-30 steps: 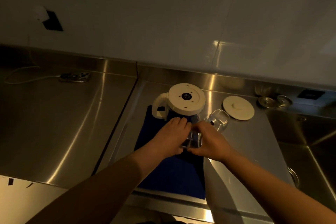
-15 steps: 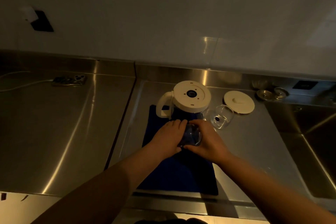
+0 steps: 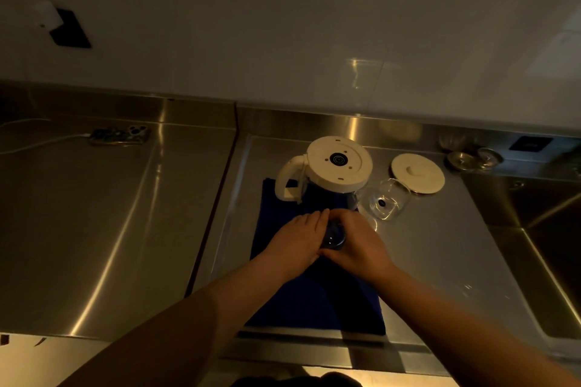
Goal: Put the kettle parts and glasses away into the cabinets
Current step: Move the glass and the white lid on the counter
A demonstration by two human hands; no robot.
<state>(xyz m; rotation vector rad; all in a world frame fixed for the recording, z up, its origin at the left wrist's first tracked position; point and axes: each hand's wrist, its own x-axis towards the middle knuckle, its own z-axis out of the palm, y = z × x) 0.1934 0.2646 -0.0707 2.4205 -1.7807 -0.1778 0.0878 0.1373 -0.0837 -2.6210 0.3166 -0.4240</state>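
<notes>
Holding a small glass (image 3: pixel 333 237) between both hands, we stand at the steel counter (image 3: pixel 110 229) with the blue cloth (image 3: pixel 314 302) under our arms. Our left hand (image 3: pixel 295 242) cups one side of the glass and our right hand (image 3: pixel 355 245) cups the other, fingers curled round it, so only a bit of the glass shows between them. Just behind our hands the kettle jug (image 3: pixel 327 176) sits upside down on the cloth, with its white handle to the left. A second glass (image 3: pixel 388 199) lies tipped on its side just right of the jug, and the round white lid (image 3: pixel 418 171) rests flat a little further back. We see no cabinet here, so nothing looks put away yet. The glass could slip as we lift it (glass that has been drying may be wet and smooth). Our knuckles are very near the jug, so a quick pull could bump it. The tipped glass could roll if we knock it.
</notes>
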